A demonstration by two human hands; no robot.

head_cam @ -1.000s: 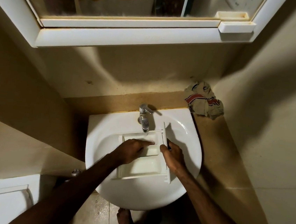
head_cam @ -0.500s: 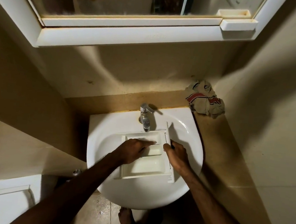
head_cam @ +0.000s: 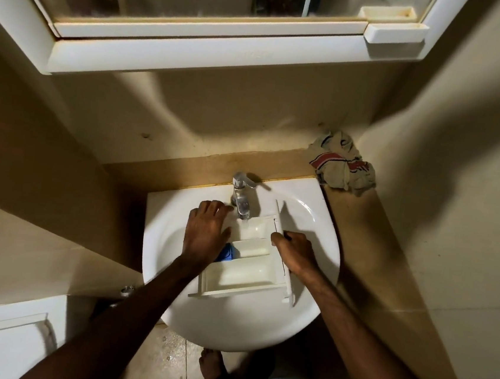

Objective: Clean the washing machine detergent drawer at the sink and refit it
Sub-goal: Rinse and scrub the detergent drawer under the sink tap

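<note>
The white detergent drawer [head_cam: 246, 270] lies in the white sink [head_cam: 316, 224] under the chrome tap [head_cam: 241, 199], and water runs into its far compartment. A blue insert [head_cam: 226, 253] shows in its left compartment. My right hand [head_cam: 296, 251] grips the drawer's front panel on the right side. Over the drawer's left end, my left hand [head_cam: 207, 229] lies with fingers stretched toward the tap's base, fingertips close to it. Whether it touches the tap I cannot tell.
A crumpled striped cloth [head_cam: 342, 165] lies on the brown ledge [head_cam: 369, 245] at the back right corner. A mirror cabinet [head_cam: 194, 60] overhangs the sink. A white toilet cistern [head_cam: 4, 339] stands at the lower left. My bare foot [head_cam: 211, 367] is on the wet floor tiles.
My left hand has left the drawer's middle compartment and moved up and left toward the tap, uncovering the blue insert. My right hand keeps its grip on the front panel.
</note>
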